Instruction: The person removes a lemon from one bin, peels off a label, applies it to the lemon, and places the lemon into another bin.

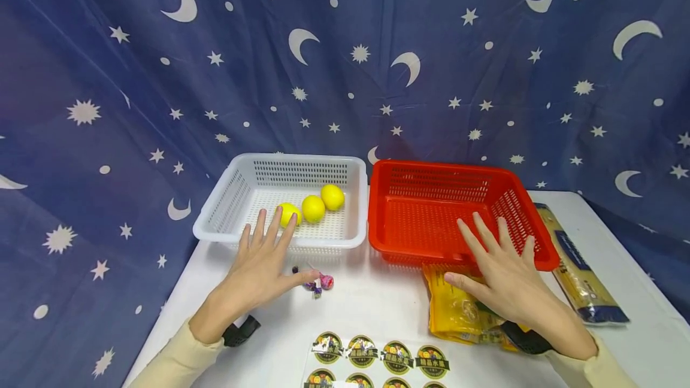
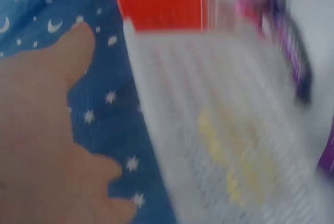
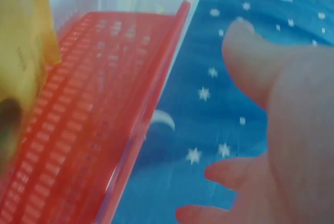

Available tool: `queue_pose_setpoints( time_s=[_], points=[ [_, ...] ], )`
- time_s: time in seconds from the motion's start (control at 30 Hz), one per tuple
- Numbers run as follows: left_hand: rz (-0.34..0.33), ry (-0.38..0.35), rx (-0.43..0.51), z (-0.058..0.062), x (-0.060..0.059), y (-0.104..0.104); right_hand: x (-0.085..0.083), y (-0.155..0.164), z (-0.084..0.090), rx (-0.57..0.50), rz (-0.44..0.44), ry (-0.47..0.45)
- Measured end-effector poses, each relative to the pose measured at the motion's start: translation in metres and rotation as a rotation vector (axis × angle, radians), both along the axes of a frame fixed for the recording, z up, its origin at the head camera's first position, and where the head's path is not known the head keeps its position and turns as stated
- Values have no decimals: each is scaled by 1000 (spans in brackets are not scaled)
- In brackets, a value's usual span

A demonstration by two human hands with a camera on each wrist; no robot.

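Head camera shows the left hand point(image 1: 261, 274) near the white basket point(image 1: 336, 241) and the right hand point(image 1: 509, 283) near the red basket point(image 1: 420, 220), all fingers spread wide and holding nothing. Both baskets sit side by side on a white table point(image 1: 377, 304). Three yellow balls point(image 1: 313, 209) lie in the white one. Behind the table hangs a blue moon-and-star cloth point(image 1: 345, 88).

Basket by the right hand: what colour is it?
Red; the basket shows best in the head view.
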State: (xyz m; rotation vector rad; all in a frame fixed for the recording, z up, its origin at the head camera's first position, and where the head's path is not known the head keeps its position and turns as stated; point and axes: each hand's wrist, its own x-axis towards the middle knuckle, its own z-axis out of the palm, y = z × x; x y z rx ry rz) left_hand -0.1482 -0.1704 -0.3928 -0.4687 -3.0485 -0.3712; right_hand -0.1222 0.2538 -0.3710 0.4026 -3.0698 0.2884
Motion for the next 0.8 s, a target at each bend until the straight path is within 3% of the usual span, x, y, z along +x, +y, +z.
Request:
queue_pose_setpoints(
  time_s=[0.07, 0.13, 0.27, 0.37, 0.47, 0.57, 0.67, 0.8],
  points=[
    [-25, -12, 5, 8, -9, -8, -4, -7, 3, -3, 20, 21],
    [-77, -28, 10, 21, -25, -18, -10, -19, 5, -15, 71, 64],
    [-226, -100, 14, 48, -78, -38, -29, -59, 7, -76, 229, 166],
    [-302, -201, -34, 58, -124, -46, -46, -92, 5, -128, 348, 219],
    [-325, -322, -133, 55, -160, -47, -62, -118, -3, -153, 426, 248],
    [-348, -433, -183, 44, -184, -42, -73, -136, -14, -137, 489, 289],
    [-369, -512, -167, 31, -194, -37, -78, -144, -24, -120, 526, 338],
    [-342, -536, -136, 21, -197, -36, -79, -147, -30, -122, 520, 369]
  ],
)
